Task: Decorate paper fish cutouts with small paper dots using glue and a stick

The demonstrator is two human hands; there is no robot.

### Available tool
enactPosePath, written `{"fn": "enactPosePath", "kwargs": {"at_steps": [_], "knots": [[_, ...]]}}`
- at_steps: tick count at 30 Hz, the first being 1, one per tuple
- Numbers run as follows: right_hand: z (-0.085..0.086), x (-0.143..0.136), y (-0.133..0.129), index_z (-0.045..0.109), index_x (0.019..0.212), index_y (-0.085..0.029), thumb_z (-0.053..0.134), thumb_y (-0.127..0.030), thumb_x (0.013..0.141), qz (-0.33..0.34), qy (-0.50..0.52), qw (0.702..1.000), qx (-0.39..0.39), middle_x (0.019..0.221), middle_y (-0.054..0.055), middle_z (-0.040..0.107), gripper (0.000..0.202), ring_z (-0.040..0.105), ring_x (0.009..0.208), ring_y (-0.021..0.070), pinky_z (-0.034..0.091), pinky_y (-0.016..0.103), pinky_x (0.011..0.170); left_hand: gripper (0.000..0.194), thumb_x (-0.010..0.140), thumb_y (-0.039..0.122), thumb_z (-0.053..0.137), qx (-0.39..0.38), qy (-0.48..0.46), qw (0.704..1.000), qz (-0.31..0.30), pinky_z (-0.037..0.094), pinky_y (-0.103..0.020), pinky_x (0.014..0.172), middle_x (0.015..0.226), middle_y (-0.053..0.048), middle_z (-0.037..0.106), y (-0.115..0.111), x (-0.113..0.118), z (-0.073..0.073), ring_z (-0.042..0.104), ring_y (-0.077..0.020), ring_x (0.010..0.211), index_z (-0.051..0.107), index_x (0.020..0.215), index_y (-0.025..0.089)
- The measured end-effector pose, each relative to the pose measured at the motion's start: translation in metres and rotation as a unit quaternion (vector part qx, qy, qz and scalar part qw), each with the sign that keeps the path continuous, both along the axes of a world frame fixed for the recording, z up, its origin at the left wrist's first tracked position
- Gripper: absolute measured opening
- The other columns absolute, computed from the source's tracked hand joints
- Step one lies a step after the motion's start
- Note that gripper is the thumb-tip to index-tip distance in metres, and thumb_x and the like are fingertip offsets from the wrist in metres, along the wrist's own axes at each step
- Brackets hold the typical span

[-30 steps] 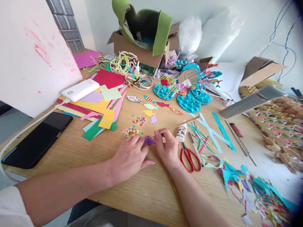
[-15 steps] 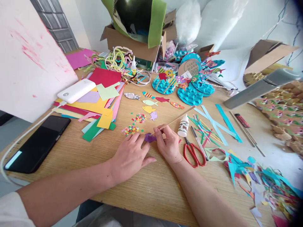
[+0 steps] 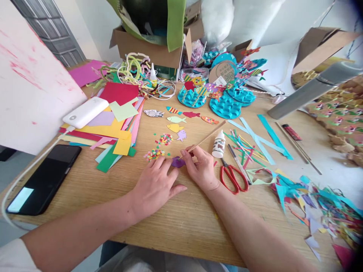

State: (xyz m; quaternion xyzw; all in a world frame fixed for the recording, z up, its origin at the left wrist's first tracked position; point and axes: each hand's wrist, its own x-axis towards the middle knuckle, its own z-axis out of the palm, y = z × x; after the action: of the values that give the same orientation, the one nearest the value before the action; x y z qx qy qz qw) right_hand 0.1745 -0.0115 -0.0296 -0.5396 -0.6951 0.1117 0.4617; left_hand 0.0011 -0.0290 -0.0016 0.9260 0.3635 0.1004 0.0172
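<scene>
My right hand [image 3: 200, 169] pinches a thin wooden stick [image 3: 212, 134], whose lower end meets a small purple paper piece [image 3: 177, 162] on the table. My left hand [image 3: 155, 185] lies flat with its fingers spread, fingertips at the left edge of that piece. Two small heaps of coloured paper dots, a nearer heap [image 3: 154, 154] and a farther heap [image 3: 165, 139], lie just beyond the left fingers. Behind them are several paper fish, among them a yellow fish [image 3: 175, 128] and a lilac fish [image 3: 182, 135]. A white glue bottle [image 3: 219, 146] stands right of my right hand.
Red-handled scissors [image 3: 232, 179], a pen [image 3: 237, 163] and paper strips [image 3: 255, 138] lie to the right, with paper scraps [image 3: 314, 204] nearer. On the left are coloured sheets [image 3: 120, 92], a power bank [image 3: 85, 112] and a phone [image 3: 45, 179]. A grey bottle [image 3: 300, 94] lies at the back right.
The camera view has shifted slightly. Both hands keep nearly the same pose, with the stick's lower end still at the purple paper piece.
</scene>
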Motion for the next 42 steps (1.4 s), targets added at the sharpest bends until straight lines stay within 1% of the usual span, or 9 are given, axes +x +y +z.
{"fn": "enactPosePath", "kwargs": {"at_steps": [7, 12, 19, 24, 34, 42], "knots": [[-0.0013, 0.0008, 0.0005, 0.056, 0.072, -0.021, 0.053, -0.026, 0.093, 0.015, 0.002, 1.0, 0.01, 0.064, -0.001, 0.058, 0.022, 0.054, 0.057, 0.0117, 0.042, 0.025, 0.055, 0.044, 0.091, 0.054, 0.051, -0.007, 0.01, 1.0, -0.004, 0.047, -0.047, 0.093, 0.115, -0.015, 0.062, 0.0019, -0.0003, 0.0006, 0.053, -0.0316, 0.113, 0.065, 0.102, 0.013], [-0.0015, 0.001, 0.0004, 0.055, 0.071, -0.021, 0.053, -0.028, 0.093, 0.017, 0.005, 1.0, 0.0, 0.066, 0.0, 0.059, 0.023, 0.055, 0.059, 0.0123, 0.042, 0.025, 0.056, 0.045, 0.092, 0.053, 0.052, -0.007, 0.009, 1.0, -0.003, 0.044, -0.046, 0.098, 0.116, -0.016, 0.061, 0.0019, -0.0003, 0.002, 0.051, -0.0311, 0.115, 0.064, 0.106, 0.013], [-0.001, 0.0011, 0.0006, 0.054, 0.07, -0.021, 0.054, -0.026, 0.092, 0.02, 0.012, 1.0, 0.002, 0.065, -0.001, 0.058, 0.023, 0.054, 0.058, 0.0118, 0.042, 0.025, 0.056, 0.043, 0.092, 0.052, 0.051, -0.007, 0.005, 1.0, -0.007, 0.044, -0.047, 0.099, 0.115, -0.016, 0.062, 0.003, -0.0009, 0.001, 0.051, -0.0314, 0.115, 0.065, 0.101, 0.012], [-0.0022, 0.0015, 0.0011, 0.054, 0.072, -0.021, 0.056, -0.023, 0.091, 0.026, 0.017, 0.999, 0.02, 0.064, -0.002, 0.057, 0.02, 0.053, 0.058, 0.0115, 0.04, 0.024, 0.055, 0.043, 0.091, 0.053, 0.052, -0.003, -0.001, 1.0, -0.01, 0.044, -0.047, 0.1, 0.114, -0.016, 0.062, 0.0033, -0.0013, -0.0005, 0.052, -0.0313, 0.114, 0.065, 0.1, 0.012], [-0.0032, 0.0012, 0.0011, 0.053, 0.07, -0.021, 0.057, -0.021, 0.091, 0.027, 0.022, 0.999, 0.021, 0.064, -0.002, 0.058, 0.021, 0.053, 0.058, 0.0115, 0.039, 0.023, 0.053, 0.042, 0.091, 0.052, 0.053, -0.007, 0.004, 1.0, -0.011, 0.046, -0.048, 0.097, 0.114, -0.016, 0.063, 0.0038, -0.0009, 0.0009, 0.052, -0.0323, 0.115, 0.065, 0.099, 0.013], [-0.0043, 0.0012, 0.0011, 0.052, 0.07, -0.021, 0.057, -0.021, 0.091, 0.03, 0.018, 0.999, 0.018, 0.065, -0.002, 0.057, 0.021, 0.053, 0.059, 0.0115, 0.04, 0.024, 0.055, 0.042, 0.09, 0.053, 0.055, -0.004, 0.004, 1.0, -0.01, 0.046, -0.047, 0.095, 0.114, -0.015, 0.063, 0.0036, -0.001, 0.0002, 0.052, -0.0321, 0.115, 0.065, 0.1, 0.014]]}}
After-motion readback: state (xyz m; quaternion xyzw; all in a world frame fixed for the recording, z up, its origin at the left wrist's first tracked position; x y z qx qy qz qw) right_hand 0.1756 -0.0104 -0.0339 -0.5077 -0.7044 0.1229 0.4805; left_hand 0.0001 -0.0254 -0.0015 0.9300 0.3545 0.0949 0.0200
